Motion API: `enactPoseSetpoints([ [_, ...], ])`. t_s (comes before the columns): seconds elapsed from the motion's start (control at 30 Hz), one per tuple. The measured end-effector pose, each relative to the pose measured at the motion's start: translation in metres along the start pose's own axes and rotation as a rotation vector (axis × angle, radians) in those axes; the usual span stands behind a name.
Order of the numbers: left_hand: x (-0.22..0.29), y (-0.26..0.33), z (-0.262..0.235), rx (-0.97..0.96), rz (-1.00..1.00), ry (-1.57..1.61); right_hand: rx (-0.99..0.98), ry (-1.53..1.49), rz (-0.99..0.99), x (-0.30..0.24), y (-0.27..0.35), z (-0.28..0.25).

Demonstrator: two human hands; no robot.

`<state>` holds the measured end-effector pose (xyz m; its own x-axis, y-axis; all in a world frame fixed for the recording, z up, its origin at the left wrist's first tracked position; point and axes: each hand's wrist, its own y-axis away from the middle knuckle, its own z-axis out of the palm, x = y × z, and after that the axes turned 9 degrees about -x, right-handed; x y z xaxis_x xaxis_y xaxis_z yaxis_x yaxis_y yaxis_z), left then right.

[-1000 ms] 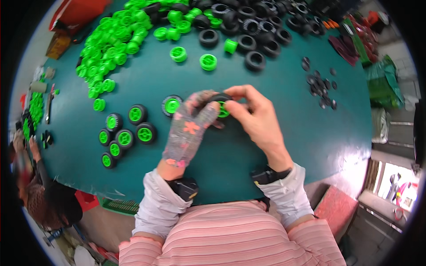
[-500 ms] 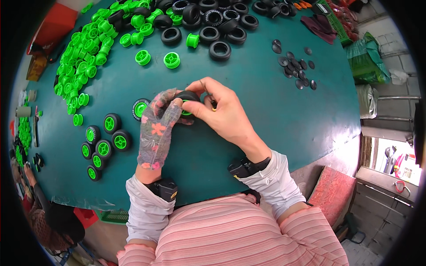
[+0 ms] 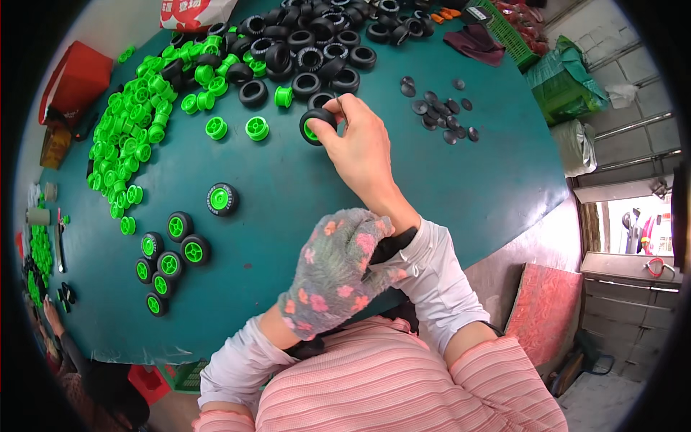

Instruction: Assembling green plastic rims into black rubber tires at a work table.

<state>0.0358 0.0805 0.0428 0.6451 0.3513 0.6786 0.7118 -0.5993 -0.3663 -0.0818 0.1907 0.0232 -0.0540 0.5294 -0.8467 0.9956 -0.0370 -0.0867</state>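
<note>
A: Completed stock?
B: Wheels, green hub in black tyre: seven assembled wheels (image 3: 169, 266) grouped on the table's (image 3: 468, 187) left side; one single wheel (image 3: 222, 199) just apart from them; one held wheel (image 3: 309, 128), its hub seated as far as showed.

A: Outstanding?
B: Loose green hubs (image 3: 142, 133), one large heap at the far left; loose black tyres (image 3: 309, 59), one heap beyond the hands. Most looked unfitted, so the greater part seemed undone. Also black discs (image 3: 432, 113), a scatter to the right, use not shown.

A: Right hand?
B: Right hand (image 3: 363, 147), bare: thumb and fingers pinched on the held wheel, raised near the tyre heap.

A: Left?
B: Left hand (image 3: 335, 270), in a grey flowered glove: fingers half curled, touching the right wrist at its black wristband (image 3: 392, 248). Whether they gripped it could not be told.
</note>
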Motion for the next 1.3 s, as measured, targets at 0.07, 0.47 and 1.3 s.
enactPoseSetpoints([
  [0.07, 0.005, 0.004, 0.012, 0.021, -0.076, 0.028, 0.032, -0.080, 0.026, 0.005, -0.009, 0.001],
  [0.47, -0.017, 0.003, 0.000, -0.086, -0.155, 0.131, 0.022, -0.212, 0.041, 0.008, -0.012, 0.022],
  [1.3, -0.022, 0.012, -0.003, 0.031, -0.070, -0.151, 0.088, 0.387, -0.193, 0.005, 0.000, 0.042],
])
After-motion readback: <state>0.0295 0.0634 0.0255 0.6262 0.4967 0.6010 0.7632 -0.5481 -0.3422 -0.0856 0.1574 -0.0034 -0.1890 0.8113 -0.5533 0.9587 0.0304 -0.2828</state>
